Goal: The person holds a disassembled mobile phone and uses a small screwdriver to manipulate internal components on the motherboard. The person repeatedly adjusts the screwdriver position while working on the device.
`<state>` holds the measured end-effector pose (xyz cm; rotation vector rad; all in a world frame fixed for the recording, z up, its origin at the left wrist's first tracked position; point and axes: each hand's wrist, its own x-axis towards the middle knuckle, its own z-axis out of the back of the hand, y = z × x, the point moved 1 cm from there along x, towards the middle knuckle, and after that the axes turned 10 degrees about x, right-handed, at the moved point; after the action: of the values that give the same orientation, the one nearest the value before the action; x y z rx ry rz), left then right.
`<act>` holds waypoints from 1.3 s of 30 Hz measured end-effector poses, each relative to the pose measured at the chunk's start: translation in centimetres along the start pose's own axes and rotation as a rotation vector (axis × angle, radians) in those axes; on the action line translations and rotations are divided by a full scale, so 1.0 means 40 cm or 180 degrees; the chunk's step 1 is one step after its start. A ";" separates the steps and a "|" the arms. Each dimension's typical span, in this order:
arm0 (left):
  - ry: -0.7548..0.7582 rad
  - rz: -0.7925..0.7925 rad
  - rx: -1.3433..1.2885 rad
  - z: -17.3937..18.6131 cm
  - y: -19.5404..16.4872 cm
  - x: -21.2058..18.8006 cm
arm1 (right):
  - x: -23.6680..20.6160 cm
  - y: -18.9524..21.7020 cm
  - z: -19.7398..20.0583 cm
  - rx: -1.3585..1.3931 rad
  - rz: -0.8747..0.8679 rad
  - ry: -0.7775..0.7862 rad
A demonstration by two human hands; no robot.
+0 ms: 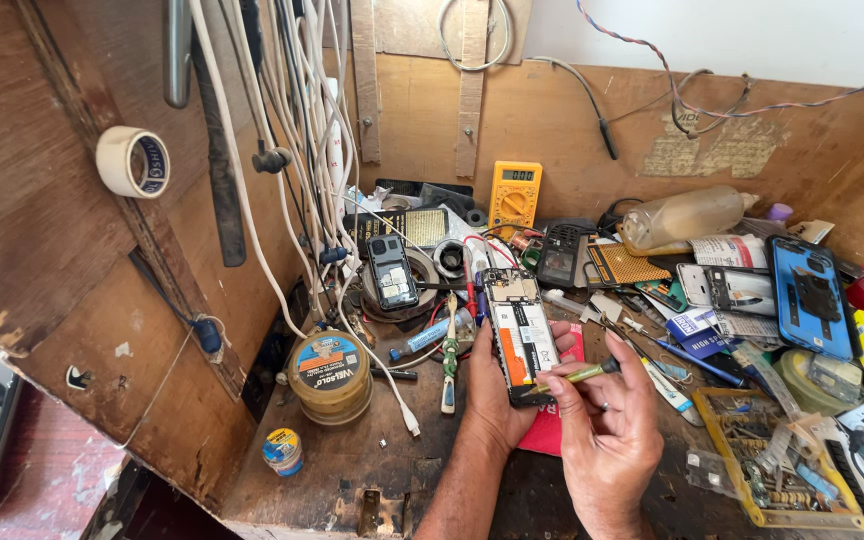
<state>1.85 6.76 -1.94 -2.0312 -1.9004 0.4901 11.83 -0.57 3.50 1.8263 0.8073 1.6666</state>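
My left hand (492, 395) holds an opened phone (518, 330) from beneath, its back cover off so the battery and circuit board show. My right hand (607, 420) grips a small screwdriver with a yellow-green shaft (582, 374), its tip resting on the lower end of the phone. Both hands sit at the front middle of a cluttered wooden workbench (352, 460).
A yellow multimeter (515, 196) stands at the back. A solder spool (328, 372), another opened phone (390, 270) and white cables (302, 130) lie left. A blue phone shell (810, 296), a plastic bottle (687, 216) and a yellow parts tray (772, 460) crowd the right. Tape roll (133, 161) hangs on the left wall.
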 end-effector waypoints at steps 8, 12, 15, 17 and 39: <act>-0.0026 0.0002 0.0056 0.004 0.001 0.002 | 0.000 0.002 -0.004 -0.0096 0.0177 0.0324; -0.0008 -0.0059 0.0064 0.003 0.002 0.002 | -0.002 0.006 -0.006 -0.0171 0.0206 0.0332; 0.0092 -0.0050 0.0108 0.000 0.000 -0.001 | -0.001 0.010 -0.007 -0.0321 0.0210 0.0218; 0.0078 -0.0072 0.0090 -0.003 -0.002 -0.004 | 0.000 0.013 -0.008 -0.0491 0.0348 0.0292; 0.0279 -0.0161 0.0242 -0.012 -0.009 -0.015 | 0.005 -0.021 -0.001 -0.0058 0.0414 0.0724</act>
<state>1.73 6.20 -1.32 -1.9198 -1.8484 0.4462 11.74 0.17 3.02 1.7296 0.7766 1.9851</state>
